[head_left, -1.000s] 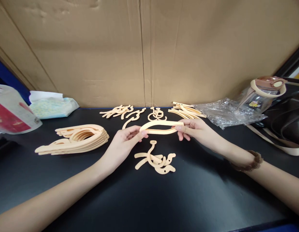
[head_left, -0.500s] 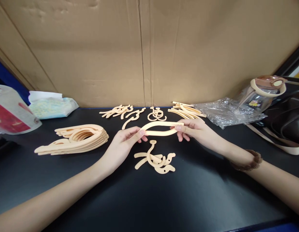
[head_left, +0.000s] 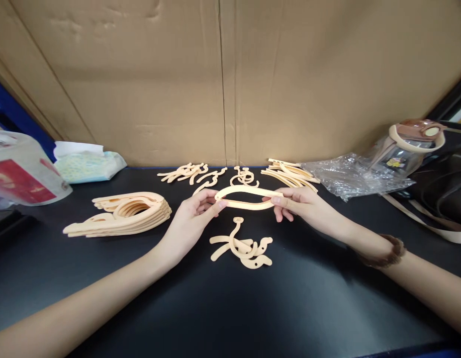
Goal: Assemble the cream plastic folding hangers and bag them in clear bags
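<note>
Both my hands hold a pair of curved beige hanger strips (head_left: pixel 235 189) above the table, bowed apart into a leaf-shaped loop. My left hand (head_left: pixel 189 214) pinches the left end between thumb and fingers. At the opposite end, the thumb and fingers of my right hand (head_left: pixel 303 205) are closed on the strips. Just below lie a beige hanger hook (head_left: pixel 235 233) and several loose flat arm pieces (head_left: pixel 254 262) with small holes, overlapping one another. A stack of beige folding hangers (head_left: pixel 103 229) lies left of my left hand.
Along the back lie a pile of arm pieces (head_left: pixel 183 171), some hooks (head_left: pixel 245 177) and a pile of strips (head_left: pixel 286 174). Clear plastic wrap (head_left: pixel 345 174) and a bottle (head_left: pixel 409 144) stand right, a tissue pack (head_left: pixel 90 166) left. Cardboard (head_left: pixel 140 89) walls the back.
The strips have tilted slightly, and my left hand's grip has shifted a little at their left end, showing more of the tip. The whole view has shifted slightly.
</note>
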The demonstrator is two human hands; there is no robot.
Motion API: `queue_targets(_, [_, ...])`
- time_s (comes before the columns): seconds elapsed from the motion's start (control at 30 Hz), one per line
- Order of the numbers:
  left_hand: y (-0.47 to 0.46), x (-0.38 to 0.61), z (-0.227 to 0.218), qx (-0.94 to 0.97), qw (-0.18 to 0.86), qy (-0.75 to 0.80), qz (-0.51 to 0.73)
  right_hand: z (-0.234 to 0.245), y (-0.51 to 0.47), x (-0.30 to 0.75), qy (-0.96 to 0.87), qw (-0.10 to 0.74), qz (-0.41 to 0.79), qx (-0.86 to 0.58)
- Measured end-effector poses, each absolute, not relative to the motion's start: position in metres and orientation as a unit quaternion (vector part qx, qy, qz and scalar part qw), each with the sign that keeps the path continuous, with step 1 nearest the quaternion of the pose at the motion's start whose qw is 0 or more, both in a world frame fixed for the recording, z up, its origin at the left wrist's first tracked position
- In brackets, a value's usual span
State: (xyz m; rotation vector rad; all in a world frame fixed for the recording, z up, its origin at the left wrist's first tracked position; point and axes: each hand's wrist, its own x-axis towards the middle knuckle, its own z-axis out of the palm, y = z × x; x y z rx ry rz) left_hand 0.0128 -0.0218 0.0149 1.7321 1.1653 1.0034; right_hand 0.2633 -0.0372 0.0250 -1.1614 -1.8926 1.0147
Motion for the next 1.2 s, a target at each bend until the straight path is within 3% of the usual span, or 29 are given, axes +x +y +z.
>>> queue_targets(0.17, [-0.019,0.009,0.015,0.703,0.390,0.462,0.375,0.022,-0.034,0.266,-0.726,0.348,0.392,-0.446])
queue_targets(0.63, [-0.015,0.002,0.021,0.833,0.194,0.452,0.253,0.010,-0.023,0.273,-0.738,0.329,0.416,-0.417])
queue_targets(0.8, [-0.013,0.000,0.019,0.862,0.114,0.454,0.192,0.010,-0.026,0.270,-0.760,0.327,0.375,-0.418])
queue_targets(1.0, [-0.013,0.000,0.017,0.862,0.106,0.467,0.168,0.012,-0.029,0.270,-0.795,0.298,0.293,-0.440])
queue_targets(1.2, [-0.012,-0.001,0.018,0.866,0.096,0.466,0.156,0.011,-0.027,0.270,-0.793,0.289,0.292,-0.450])
